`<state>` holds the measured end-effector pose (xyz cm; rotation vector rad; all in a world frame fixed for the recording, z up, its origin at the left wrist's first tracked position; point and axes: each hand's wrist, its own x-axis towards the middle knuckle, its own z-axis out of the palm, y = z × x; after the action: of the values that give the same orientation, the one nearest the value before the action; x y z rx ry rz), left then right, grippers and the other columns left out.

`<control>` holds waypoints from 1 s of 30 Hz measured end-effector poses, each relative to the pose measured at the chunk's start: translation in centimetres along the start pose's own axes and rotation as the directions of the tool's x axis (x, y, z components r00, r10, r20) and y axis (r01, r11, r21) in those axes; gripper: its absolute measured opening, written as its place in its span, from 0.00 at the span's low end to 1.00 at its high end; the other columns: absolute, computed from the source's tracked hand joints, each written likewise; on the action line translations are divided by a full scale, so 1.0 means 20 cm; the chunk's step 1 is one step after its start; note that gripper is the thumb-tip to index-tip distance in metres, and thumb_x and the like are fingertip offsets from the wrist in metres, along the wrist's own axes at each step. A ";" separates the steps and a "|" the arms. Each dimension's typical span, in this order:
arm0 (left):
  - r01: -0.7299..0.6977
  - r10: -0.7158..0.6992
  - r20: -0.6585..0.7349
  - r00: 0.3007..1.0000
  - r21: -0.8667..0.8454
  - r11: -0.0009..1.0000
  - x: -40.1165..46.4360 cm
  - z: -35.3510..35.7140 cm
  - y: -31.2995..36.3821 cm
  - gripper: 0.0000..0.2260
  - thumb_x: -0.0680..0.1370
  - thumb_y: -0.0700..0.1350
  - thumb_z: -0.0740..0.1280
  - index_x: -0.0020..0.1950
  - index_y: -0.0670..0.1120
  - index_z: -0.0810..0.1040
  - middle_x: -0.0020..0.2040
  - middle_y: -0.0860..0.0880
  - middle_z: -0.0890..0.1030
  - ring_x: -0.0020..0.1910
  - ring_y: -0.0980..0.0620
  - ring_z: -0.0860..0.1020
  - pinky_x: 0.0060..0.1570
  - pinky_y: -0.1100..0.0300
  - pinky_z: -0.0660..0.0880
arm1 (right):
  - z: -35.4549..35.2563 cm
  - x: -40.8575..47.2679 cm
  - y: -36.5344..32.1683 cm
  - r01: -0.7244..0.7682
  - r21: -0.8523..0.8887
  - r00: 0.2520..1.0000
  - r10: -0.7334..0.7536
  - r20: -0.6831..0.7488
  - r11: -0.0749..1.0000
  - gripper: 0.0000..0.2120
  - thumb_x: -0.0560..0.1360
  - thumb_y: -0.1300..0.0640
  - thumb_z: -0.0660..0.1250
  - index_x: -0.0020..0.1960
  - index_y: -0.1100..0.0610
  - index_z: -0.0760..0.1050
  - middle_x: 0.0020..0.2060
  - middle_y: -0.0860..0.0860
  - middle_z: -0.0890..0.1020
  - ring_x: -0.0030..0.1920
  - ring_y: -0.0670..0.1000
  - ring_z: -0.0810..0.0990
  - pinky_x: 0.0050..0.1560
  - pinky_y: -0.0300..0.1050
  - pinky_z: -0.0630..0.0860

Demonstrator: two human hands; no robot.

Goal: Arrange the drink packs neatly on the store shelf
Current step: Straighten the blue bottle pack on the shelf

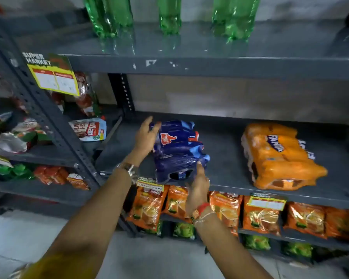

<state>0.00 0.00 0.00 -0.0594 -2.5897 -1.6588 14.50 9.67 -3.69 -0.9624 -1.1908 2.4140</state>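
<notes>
Both forearms are bare. The left hand [146, 135] has a shiny silver metal wristwatch [129, 170] at its wrist. The right hand [197, 187] wears red thread and pale beaded wrist bands [202, 213]. A blurred yellow sleeve edge [46, 264] shows near left.

The single head-worn view looks forward and down from close in front of a grey metal shelf [220, 66], facing its middle tier almost squarely. Both forearms reach in from the bottom edge, and the wide lens bends the neighbouring rack [54, 125] at left
</notes>
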 end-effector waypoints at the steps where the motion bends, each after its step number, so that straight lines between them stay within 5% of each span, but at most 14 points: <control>1: 0.060 -0.059 0.041 0.997 -0.033 0.998 0.09 0.02 -0.01 0.24 0.77 0.48 0.63 0.70 0.41 0.65 0.70 0.40 0.69 0.68 0.43 0.69 0.69 0.55 0.64 | 0.05 0.01 0.01 -0.054 0.100 0.998 0.052 0.028 0.994 0.10 0.77 0.52 0.63 0.40 0.53 0.76 0.40 0.51 0.80 0.43 0.50 0.77 0.46 0.43 0.75; 3: 0.113 -0.132 0.201 0.971 0.103 0.988 0.21 0.07 0.02 0.29 0.75 0.54 0.64 0.70 0.41 0.64 0.70 0.40 0.70 0.67 0.42 0.70 0.69 0.49 0.66 | 0.10 0.05 0.02 -0.116 0.168 0.993 0.110 0.039 0.979 0.08 0.77 0.53 0.64 0.42 0.55 0.78 0.42 0.54 0.82 0.40 0.50 0.79 0.39 0.42 0.76; 6: -0.037 -0.147 0.428 0.892 0.392 0.919 0.34 0.12 0.02 0.39 0.65 0.68 0.60 0.68 0.45 0.67 0.66 0.40 0.74 0.62 0.40 0.75 0.66 0.44 0.69 | 0.13 0.09 0.02 -0.206 0.214 0.979 0.201 0.048 0.955 0.07 0.74 0.57 0.67 0.51 0.56 0.76 0.44 0.55 0.82 0.39 0.51 0.80 0.30 0.39 0.79; 9: -0.141 -0.135 0.470 0.872 0.507 0.851 0.44 0.15 0.01 0.29 0.70 0.64 0.62 0.61 0.45 0.71 0.56 0.41 0.80 0.51 0.42 0.80 0.56 0.45 0.76 | 0.14 0.14 -0.04 -0.339 0.167 0.939 0.322 0.124 0.926 0.07 0.73 0.60 0.69 0.50 0.56 0.75 0.43 0.55 0.81 0.40 0.53 0.80 0.30 0.43 0.80; 12: -0.188 -0.143 0.477 0.867 0.578 0.794 0.44 0.15 0.03 0.28 0.74 0.62 0.59 0.64 0.43 0.69 0.60 0.41 0.78 0.54 0.41 0.78 0.58 0.45 0.75 | 0.19 0.24 -0.09 -0.411 0.089 0.908 0.400 0.122 0.907 0.06 0.73 0.62 0.69 0.50 0.57 0.75 0.41 0.56 0.80 0.38 0.55 0.78 0.36 0.51 0.76; 15: -0.166 -0.097 0.342 0.935 0.660 0.733 0.41 0.10 0.01 0.27 0.76 0.61 0.57 0.61 0.40 0.72 0.59 0.38 0.79 0.56 0.38 0.77 0.59 0.49 0.73 | 0.20 0.37 -0.14 -0.319 -0.011 0.948 0.319 -0.010 0.948 0.22 0.66 0.64 0.74 0.59 0.62 0.74 0.47 0.60 0.82 0.35 0.56 0.79 0.25 0.44 0.77; 18: 0.020 -0.175 0.280 0.944 0.481 0.876 0.42 0.00 -0.10 0.25 0.74 0.57 0.65 0.58 0.37 0.73 0.57 0.38 0.79 0.55 0.39 0.77 0.55 0.51 0.72 | 0.20 0.51 -0.23 -0.189 -0.195 0.982 0.184 -0.044 0.962 0.33 0.61 0.63 0.77 0.63 0.65 0.71 0.54 0.63 0.82 0.29 0.56 0.83 0.22 0.44 0.77; 21: 0.183 -0.232 0.253 0.939 0.203 0.962 0.39 -0.06 -0.18 0.19 0.71 0.47 0.71 0.56 0.35 0.75 0.52 0.41 0.79 0.50 0.43 0.79 0.45 0.56 0.76 | 0.18 0.56 -0.32 -0.147 -0.314 0.984 0.170 0.047 0.938 0.33 0.62 0.62 0.78 0.64 0.65 0.69 0.51 0.63 0.82 0.23 0.50 0.83 0.23 0.43 0.78; 23: 0.188 -0.194 0.192 0.962 0.046 0.981 0.32 -0.09 -0.18 0.14 0.71 0.39 0.71 0.53 0.35 0.76 0.48 0.41 0.79 0.47 0.47 0.77 0.37 0.64 0.75 | 0.17 0.57 -0.34 -0.102 -0.331 0.984 0.144 0.106 0.938 0.32 0.62 0.63 0.78 0.62 0.65 0.69 0.49 0.61 0.82 0.30 0.52 0.84 0.28 0.44 0.80; 27: 0.051 -0.048 0.016 0.999 -0.228 0.972 0.15 -0.14 -0.25 0.18 0.69 0.33 0.71 0.58 0.38 0.75 0.54 0.42 0.80 0.49 0.48 0.79 0.53 0.54 0.77 | 0.14 0.57 -0.30 0.199 -0.412 0.956 -0.083 0.282 0.889 0.28 0.63 0.64 0.78 0.60 0.66 0.73 0.56 0.60 0.81 0.44 0.50 0.83 0.36 0.37 0.81; 30: -0.039 0.015 -0.091 0.996 -0.272 0.961 0.03 -0.12 -0.37 0.21 0.69 0.31 0.70 0.61 0.37 0.74 0.54 0.42 0.80 0.51 0.48 0.79 0.53 0.56 0.78 | 0.11 0.53 -0.25 0.431 -0.468 0.884 -0.257 0.390 0.772 0.27 0.63 0.68 0.77 0.60 0.64 0.73 0.50 0.47 0.76 0.46 0.43 0.79 0.39 0.25 0.77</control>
<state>-0.93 -5.30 -5.60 -0.0346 -2.2698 -1.9507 4.91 16.96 -3.44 -0.4196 -2.0437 1.9919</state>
